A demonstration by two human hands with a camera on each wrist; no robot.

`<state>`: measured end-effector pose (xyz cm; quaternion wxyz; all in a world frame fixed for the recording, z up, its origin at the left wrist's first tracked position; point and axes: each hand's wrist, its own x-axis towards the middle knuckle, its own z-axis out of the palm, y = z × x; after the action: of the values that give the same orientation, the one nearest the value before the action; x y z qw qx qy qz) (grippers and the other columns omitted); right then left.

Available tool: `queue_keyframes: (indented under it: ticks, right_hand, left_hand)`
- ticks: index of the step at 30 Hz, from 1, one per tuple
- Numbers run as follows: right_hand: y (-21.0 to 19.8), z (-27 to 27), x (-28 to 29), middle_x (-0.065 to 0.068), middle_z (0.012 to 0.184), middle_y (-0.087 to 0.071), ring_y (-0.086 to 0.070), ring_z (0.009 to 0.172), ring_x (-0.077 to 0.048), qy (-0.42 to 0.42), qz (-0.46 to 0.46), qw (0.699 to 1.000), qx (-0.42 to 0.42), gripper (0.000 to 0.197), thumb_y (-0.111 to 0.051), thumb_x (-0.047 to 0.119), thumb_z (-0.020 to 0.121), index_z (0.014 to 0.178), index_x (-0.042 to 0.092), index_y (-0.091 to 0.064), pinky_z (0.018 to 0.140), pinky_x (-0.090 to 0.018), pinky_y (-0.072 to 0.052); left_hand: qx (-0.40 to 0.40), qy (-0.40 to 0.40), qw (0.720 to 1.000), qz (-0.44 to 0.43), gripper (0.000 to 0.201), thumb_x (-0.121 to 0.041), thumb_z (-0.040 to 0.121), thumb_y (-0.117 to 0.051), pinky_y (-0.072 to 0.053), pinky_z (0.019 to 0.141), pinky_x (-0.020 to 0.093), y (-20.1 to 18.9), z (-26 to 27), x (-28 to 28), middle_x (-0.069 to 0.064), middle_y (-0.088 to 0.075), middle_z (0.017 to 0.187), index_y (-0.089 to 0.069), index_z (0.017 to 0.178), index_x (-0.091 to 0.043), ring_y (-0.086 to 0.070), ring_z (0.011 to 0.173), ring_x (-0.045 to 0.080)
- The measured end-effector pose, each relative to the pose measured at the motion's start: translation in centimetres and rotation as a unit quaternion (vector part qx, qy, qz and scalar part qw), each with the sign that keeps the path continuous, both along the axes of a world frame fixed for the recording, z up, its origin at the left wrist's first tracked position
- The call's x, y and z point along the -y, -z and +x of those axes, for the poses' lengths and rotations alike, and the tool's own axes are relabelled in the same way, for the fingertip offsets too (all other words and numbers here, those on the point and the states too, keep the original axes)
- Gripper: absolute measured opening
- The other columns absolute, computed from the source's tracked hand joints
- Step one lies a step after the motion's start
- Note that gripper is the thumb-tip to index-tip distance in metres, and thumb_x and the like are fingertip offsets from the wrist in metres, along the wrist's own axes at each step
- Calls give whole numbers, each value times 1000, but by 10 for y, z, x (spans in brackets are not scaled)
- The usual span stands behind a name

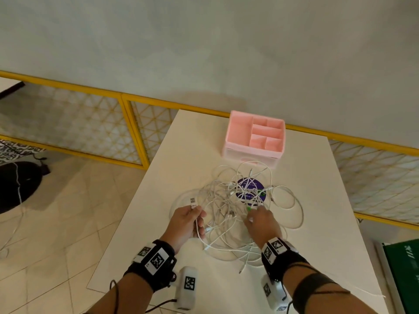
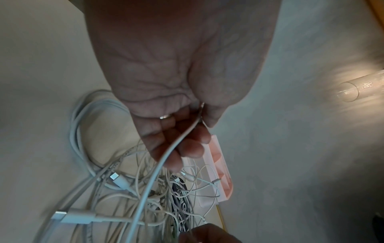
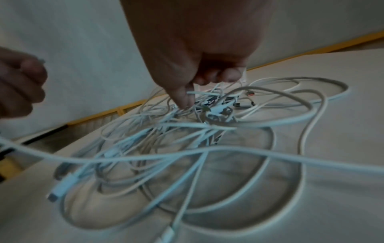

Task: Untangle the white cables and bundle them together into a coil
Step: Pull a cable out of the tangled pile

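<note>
Both wrists wear black fabric straps carrying square-patterned marker tags. Left hand (image 1: 189,219) has its grip clamped on one smooth round white cable (image 2: 166,157), pinched between thumb and curled fingers, its flat metal USB plug (image 1: 193,202) poking up above the fist. Right hand (image 1: 260,224) reaches into the tangle of white cables (image 1: 235,207), forefinger and thumb pinching thin strands. That tangle sprawls in loose loops on the matte white worktop (image 1: 317,200), over a round purple disc (image 1: 249,189). Behind it stands a pink plastic organizer (image 1: 254,138) with rectangular compartments.

cables (image 1: 229,207) on table (image 1: 317,200), organiser (image 1: 254,138) behind
</note>
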<state>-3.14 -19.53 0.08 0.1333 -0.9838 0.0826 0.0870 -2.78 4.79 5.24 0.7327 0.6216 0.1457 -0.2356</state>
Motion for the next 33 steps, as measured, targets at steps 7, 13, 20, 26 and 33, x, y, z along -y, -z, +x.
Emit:
queue_keyframes:
  ticks: [7,13,20,26,33]
  right_hand:
    - [-11,-18,-12,11,83,-55,-55,75,-11,-67,191,979,24,15,-64,20,82,92,24,-53,71,-30,-50]
    - [3,-28,-20,-1,94,-70,-66,86,-26,-131,-1,991,-39,12,-46,27,93,100,25,-57,72,-32,-50]
    - [6,-17,-15,-6,96,-68,-66,89,-32,-62,0,998,-20,12,-46,28,97,102,21,-54,71,-34,-48]
    - [21,-18,-12,0,112,-57,-62,102,-25,-84,20,996,-21,23,-60,39,91,106,21,-62,84,-35,-51]
    - [21,-28,-10,-2,109,-53,-54,103,-25,-154,-53,985,-59,32,-51,44,93,99,21,-72,85,-38,-52]
  left_hand:
    - [4,14,1000,14,28,-16,104,-50,-53,54,37,-1,-2,3,11,-55,61,-62,88,3,-55,49,24]
    - [-1,13,1000,7,26,-14,104,-50,-53,51,35,-4,-2,4,12,-55,61,-62,89,4,-54,48,23]
    - [-1,13,1000,9,26,-13,104,-49,-53,54,38,-4,-5,3,12,-55,60,-61,90,5,-54,49,25]
    - [0,22,1000,18,27,-14,104,-49,-53,53,36,-3,-7,5,10,-56,60,-62,88,3,-55,48,24]
    - [-7,25,999,20,28,-15,104,-49,-54,56,39,-1,-6,7,10,-57,60,-63,87,3,-56,49,24]
